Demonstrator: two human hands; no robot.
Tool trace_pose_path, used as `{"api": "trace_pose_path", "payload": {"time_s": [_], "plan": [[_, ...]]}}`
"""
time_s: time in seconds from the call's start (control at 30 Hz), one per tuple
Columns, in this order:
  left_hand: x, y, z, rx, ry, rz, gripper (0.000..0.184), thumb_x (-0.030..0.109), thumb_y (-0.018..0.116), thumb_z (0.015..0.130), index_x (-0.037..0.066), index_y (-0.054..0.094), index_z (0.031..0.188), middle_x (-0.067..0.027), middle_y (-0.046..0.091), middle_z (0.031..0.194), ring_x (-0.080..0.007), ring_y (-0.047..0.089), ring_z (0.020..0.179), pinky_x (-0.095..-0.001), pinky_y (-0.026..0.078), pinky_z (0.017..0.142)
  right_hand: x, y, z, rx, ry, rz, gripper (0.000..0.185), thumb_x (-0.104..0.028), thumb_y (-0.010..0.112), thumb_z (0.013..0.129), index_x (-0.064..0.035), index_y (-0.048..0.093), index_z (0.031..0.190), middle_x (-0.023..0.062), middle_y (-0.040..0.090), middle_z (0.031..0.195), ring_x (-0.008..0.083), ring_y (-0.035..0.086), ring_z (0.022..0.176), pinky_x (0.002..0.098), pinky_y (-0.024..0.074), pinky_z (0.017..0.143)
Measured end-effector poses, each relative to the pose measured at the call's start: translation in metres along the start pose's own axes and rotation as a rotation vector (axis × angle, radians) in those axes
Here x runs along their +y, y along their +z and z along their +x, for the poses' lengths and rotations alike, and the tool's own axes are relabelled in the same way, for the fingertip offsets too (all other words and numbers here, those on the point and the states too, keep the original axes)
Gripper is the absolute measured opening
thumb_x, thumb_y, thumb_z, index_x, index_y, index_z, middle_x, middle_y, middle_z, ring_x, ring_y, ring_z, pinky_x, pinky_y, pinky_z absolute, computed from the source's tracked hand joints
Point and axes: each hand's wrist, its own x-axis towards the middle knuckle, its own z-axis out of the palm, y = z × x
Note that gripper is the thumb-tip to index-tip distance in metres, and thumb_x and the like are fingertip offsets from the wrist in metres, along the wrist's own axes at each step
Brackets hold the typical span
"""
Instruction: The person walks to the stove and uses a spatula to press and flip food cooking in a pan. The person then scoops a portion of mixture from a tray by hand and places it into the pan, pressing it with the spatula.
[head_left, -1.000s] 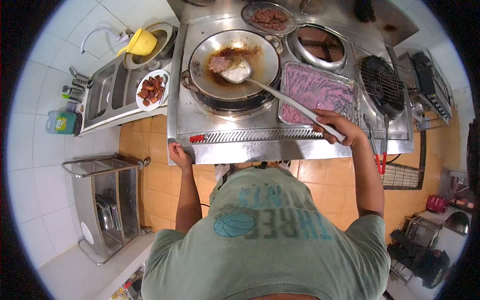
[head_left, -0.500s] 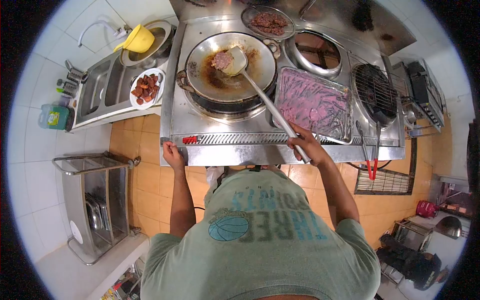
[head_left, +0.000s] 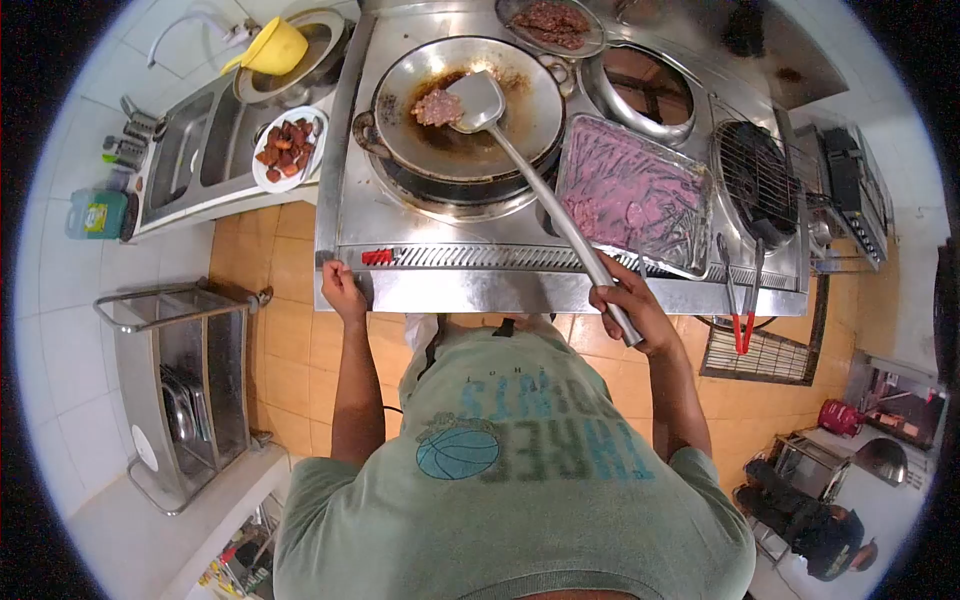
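My right hand (head_left: pixel 640 312) is wrapped round the end of a long metal wok spatula (head_left: pixel 545 195). The spatula's blade lies in the wok (head_left: pixel 545 130), touching or just beside a pinkish-brown piece of meat (head_left: pixel 437 107). Dark browned oil coats the wok's bottom around it. My left hand (head_left: pixel 344 290) is curled closed at the stove's left front corner, close to the edge, with nothing visible in it. A tray (head_left: pixel 706 245) smeared with pink meat residue sits right of the wok. Behind, a strainer (head_left: pixel 600 45) holds browned fried pieces.
A steel pot (head_left: pixel 690 110) and a wire grill rack (head_left: pixel 765 180) stand on the right. Red-tipped tongs (head_left: pixel 742 325) hang over the front edge. Left are a plate of browned pieces (head_left: pixel 290 150), a sink (head_left: pixel 180 170) and a trolley (head_left: pixel 180 320). Another person (head_left: pixel 820 530) is at lower right.
The spatula blade has moved off the meat to its right side, and the meat sits slightly further left. My right hand still grips the handle. The whole view has shifted a little.
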Motion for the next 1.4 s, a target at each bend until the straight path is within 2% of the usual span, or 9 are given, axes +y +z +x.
{"api": "trace_pose_path", "payload": {"time_s": [0.23, 0.43, 0.47, 0.67, 0.87, 0.97, 1.23, 1.27, 1.4], "plan": [[-0.002, -0.003, -0.003, 0.008, -0.056, -0.034, 0.013, 0.008, 0.049, 0.085, 0.003, 0.043, 0.075, 0.0010, 0.038, 0.066, -0.0071, 0.033, 0.060, -0.0218, 0.028, 0.052, -0.011, 0.009, -0.002, 0.046, -0.023, -0.157, 0.061, -0.008, 0.052, 0.084, -0.0085, 0.028, 0.139, 0.0030, 0.048, 0.068, 0.0079, 0.044, 0.040, 0.0216, 0.0387, 0.036], [-0.011, -0.002, -0.001, 0.020, -0.014, -0.014, 0.011, 0.006, 0.048, 0.084, 0.002, 0.043, 0.075, 0.0009, 0.037, 0.066, -0.0068, 0.032, 0.059, -0.0222, 0.029, 0.051, -0.015, 0.020, -0.004, 0.001, -0.120, -0.371, 0.060, -0.003, 0.048, 0.085, -0.0059, 0.023, 0.140, 0.0125, 0.054, 0.092, 0.0092, 0.048, 0.042, 0.0243, 0.0436, 0.038], [-0.013, -0.002, -0.001, 0.021, -0.027, -0.014, 0.011, 0.006, 0.048, 0.084, 0.002, 0.042, 0.075, 0.0010, 0.036, 0.066, -0.0066, 0.032, 0.059, -0.0221, 0.029, 0.051, -0.014, 0.019, -0.005, -0.012, -0.094, -0.367, 0.060, -0.002, 0.047, 0.085, -0.0056, 0.023, 0.140, 0.0165, 0.054, 0.104, 0.0096, 0.049, 0.043, 0.0245, 0.0450, 0.039], [0.003, 0.000, -0.002, 0.012, 0.026, -0.032, 0.010, 0.004, 0.048, 0.083, 0.003, 0.042, 0.075, 0.0029, 0.035, 0.065, -0.0054, 0.032, 0.058, -0.0206, 0.028, 0.050, -0.019, 0.029, -0.016, -0.029, -0.053, -0.397, 0.060, -0.003, 0.047, 0.086, -0.0068, 0.023, 0.140, 0.0156, 0.053, 0.104, 0.0098, 0.048, 0.045, 0.0239, 0.0447, 0.039], [0.000, 0.000, -0.002, 0.015, 0.022, -0.036, 0.011, 0.004, 0.049, 0.084, 0.004, 0.042, 0.074, 0.0036, 0.034, 0.064, -0.0050, 0.029, 0.056, -0.0206, 0.025, 0.049, -0.028, 0.033, -0.018, -0.039, -0.031, -0.358, 0.060, -0.002, 0.048, 0.084, -0.0073, 0.025, 0.140, 0.0094, 0.053, 0.091, 0.0096, 0.047, 0.045, 0.0232, 0.0436, 0.039], [-0.003, -0.002, -0.002, 0.020, -0.002, -0.032, 0.012, 0.005, 0.049, 0.084, 0.004, 0.042, 0.074, 0.0035, 0.034, 0.064, -0.0052, 0.029, 0.057, -0.0211, 0.024, 0.049, -0.029, 0.032, -0.020, 0.063, -0.084, -0.349, 0.061, -0.009, 0.052, 0.084, -0.0049, 0.027, 0.139, 0.0034, 0.047, 0.076, 0.0064, 0.043, 0.042, 0.0215, 0.0400, 0.038], [-0.003, -0.001, -0.002, 0.022, 0.003, -0.049, 0.011, 0.005, 0.050, 0.083, 0.003, 0.043, 0.075, 0.0034, 0.034, 0.064, -0.0058, 0.030, 0.058, -0.0215, 0.025, 0.050, -0.031, 0.015, -0.014, 0.182, -0.119, -0.503, 0.060, -0.004, 0.049, 0.083, -0.0057, 0.027, 0.139, 0.0025, 0.044, 0.077, 0.0060, 0.042, 0.043, 0.0215, 0.0405, 0.038], [-0.001, -0.001, -0.002, 0.023, 0.005, -0.043, 0.011, 0.005, 0.050, 0.083, 0.003, 0.043, 0.075, 0.0034, 0.034, 0.064, -0.0057, 0.030, 0.058, -0.0213, 0.025, 0.050, -0.028, 0.008, -0.012, 0.163, -0.122, -0.498, 0.059, -0.003, 0.049, 0.085, -0.0083, 0.027, 0.139, 0.0071, 0.049, 0.079, 0.0085, 0.045, 0.040, 0.0240, 0.0414, 0.037], [-0.003, 0.000, -0.003, 0.019, -0.045, -0.077, 0.010, 0.005, 0.050, 0.083, 0.003, 0.043, 0.076, 0.0034, 0.036, 0.065, -0.0054, 0.031, 0.058, -0.0209, 0.026, 0.050, -0.018, 0.001, -0.011, 0.160, -0.094, -0.526, 0.059, -0.002, 0.048, 0.085, -0.0084, 0.028, 0.139, 0.0096, 0.053, 0.082, 0.0085, 0.045, 0.040, 0.0241, 0.0413, 0.037]]}}
